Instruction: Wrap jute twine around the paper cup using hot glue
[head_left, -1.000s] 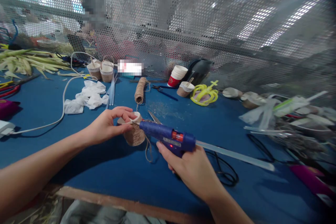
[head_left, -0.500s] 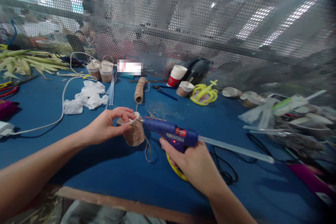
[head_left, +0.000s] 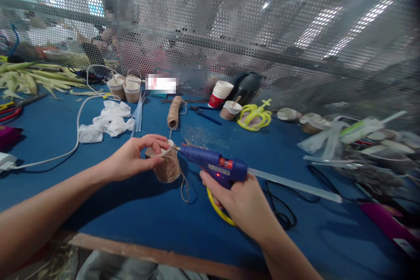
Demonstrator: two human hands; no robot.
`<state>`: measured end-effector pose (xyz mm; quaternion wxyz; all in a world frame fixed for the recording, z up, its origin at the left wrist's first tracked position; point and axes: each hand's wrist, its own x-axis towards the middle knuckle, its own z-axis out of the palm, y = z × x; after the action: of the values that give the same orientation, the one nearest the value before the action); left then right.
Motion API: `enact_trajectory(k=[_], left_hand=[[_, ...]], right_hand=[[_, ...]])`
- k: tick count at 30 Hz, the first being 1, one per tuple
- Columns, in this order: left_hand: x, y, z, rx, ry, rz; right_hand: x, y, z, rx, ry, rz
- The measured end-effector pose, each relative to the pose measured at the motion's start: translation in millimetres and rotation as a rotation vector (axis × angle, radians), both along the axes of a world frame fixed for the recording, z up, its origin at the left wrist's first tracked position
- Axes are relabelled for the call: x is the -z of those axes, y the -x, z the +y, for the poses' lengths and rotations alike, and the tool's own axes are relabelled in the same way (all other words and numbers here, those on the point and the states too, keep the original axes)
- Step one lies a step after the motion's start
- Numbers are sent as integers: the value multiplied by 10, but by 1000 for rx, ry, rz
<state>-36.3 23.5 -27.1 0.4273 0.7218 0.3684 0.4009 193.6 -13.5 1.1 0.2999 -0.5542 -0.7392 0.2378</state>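
My left hand [head_left: 144, 153] pinches the rim of a paper cup [head_left: 168, 169] wrapped in brown twine, which is tilted just above the blue table. A loose twine tail hangs from the cup's right side. Wrapped round the handle of a blue glue gun [head_left: 213, 164] is my right hand [head_left: 244, 203]; a red light glows on the gun and a long clear glue stick [head_left: 295, 185] sticks out of its back. The metal nozzle is at the cup's rim, close to my left fingertips. Behind the cup lies a roll of twine [head_left: 174, 113], with a strand running toward the cup.
Crumpled white pieces [head_left: 110, 120] and clear glue sticks [head_left: 139, 111] lie at left. Twine-wrapped cups [head_left: 132, 92], pliers [head_left: 206, 115], stacked paper cups [head_left: 221, 94] and a yellow crown-shaped piece [head_left: 254, 117] stand farther back. A perforated metal screen [head_left: 197, 22] closes the far side.
The glue gun's nozzle has shifted very slightly along the cup's rim. My left hand holds the cup almost still.
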Motion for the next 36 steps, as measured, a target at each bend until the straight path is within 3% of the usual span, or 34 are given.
enact_trajectory(k=[5,17,26,33,36], left_hand=[[-5,1,0,-1,-7,-12],[17,8,1,5,14,1],[6,9,-9,10,8,7],[-1,10,5,14,-3,10],[5,14,5,17,-2,8]], right_hand=[[-27,12,-5,33,86,25],[-56,21,9,52,124,-24],[-25,-14,5,2,75,-83],[-113,42,-10,-23,-126,-70],[-80,34,-5,5,-36,-60]])
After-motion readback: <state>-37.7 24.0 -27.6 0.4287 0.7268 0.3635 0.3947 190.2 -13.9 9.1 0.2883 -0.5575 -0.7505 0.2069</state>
